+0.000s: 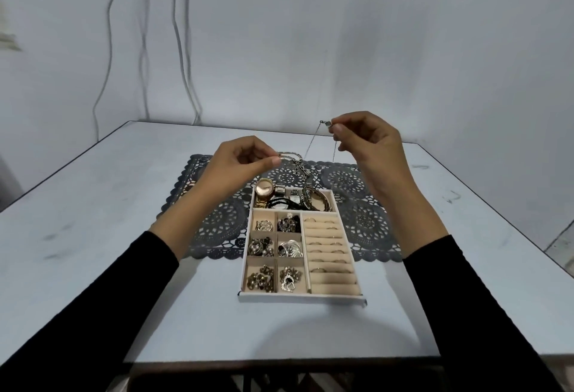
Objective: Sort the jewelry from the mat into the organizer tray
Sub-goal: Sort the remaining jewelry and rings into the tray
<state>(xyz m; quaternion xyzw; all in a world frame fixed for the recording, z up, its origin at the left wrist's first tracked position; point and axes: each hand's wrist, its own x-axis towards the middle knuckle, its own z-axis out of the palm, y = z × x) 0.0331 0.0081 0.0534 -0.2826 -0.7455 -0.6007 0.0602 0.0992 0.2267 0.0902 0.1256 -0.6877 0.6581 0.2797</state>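
Both hands, left [248, 158] and right [363, 140], pinch a thin chain [312, 143] above the tray [302, 297]; light, limp, tangle-prone, probably best held by its ends.

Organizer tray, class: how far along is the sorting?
Mostly done: the organizer tray holds watches and bangles in its far section, and rings in the slots. In hand: the left hand and right hand hold a thin chain above the mat. Left: placing that chain.
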